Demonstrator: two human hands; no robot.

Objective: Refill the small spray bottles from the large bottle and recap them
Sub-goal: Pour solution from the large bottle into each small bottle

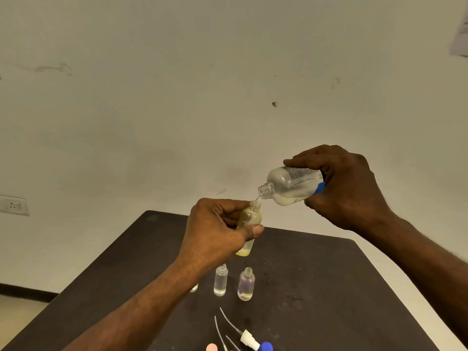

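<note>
My left hand (217,229) grips a small yellowish spray bottle (249,219), uncapped and held above the table. My right hand (347,188) holds the large clear bottle (291,184) tipped down to the left, its open neck just above the small bottle's mouth, and a thin stream of liquid runs between them. Two more uncapped small bottles stand on the dark table (329,287): a clear one (220,279) and a purple-tinted one (246,283). Another bottle (194,288) is mostly hidden behind my left forearm.
Spray caps with long dip tubes (249,339) lie at the table's near edge, beside a blue cap (266,347) and a pink cap (211,347). A white wall rises behind the table, with a wall socket (14,205) at the left.
</note>
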